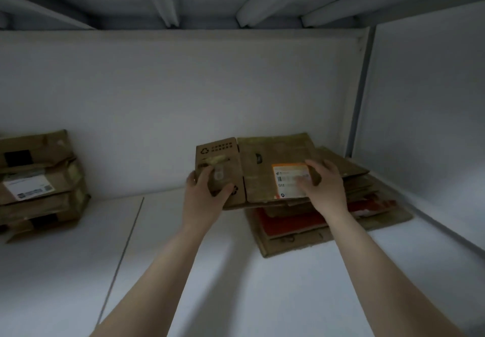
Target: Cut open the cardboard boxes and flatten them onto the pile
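A: Starting at the hands, what have they got?

B: The left hand point(207, 192) grips the left flap of a flattened brown cardboard box point(259, 179), thumb on top and fingers curled under the edge. The right hand point(324, 187) curls its fingers over the far right side, beside the orange-edged white shipping label point(286, 179).

A: And where is that box?

B: It lies on top of the pile of flat brown and red cardboard sheets point(372, 205), on the right of the white tabletop point(210, 271), with its left flap overhanging the pile's edge. I'd say this one is cut, opened and nearly placed.

A: So what's left?

B: Letting go, perhaps squaring it up. Then the stack of taped brown cardboard boxes point(39, 179), well apart on the left against the plain white wall point(183, 100), looks unopened. Several layers show there, so I judge the job roughly midway. I see no knife anywhere.
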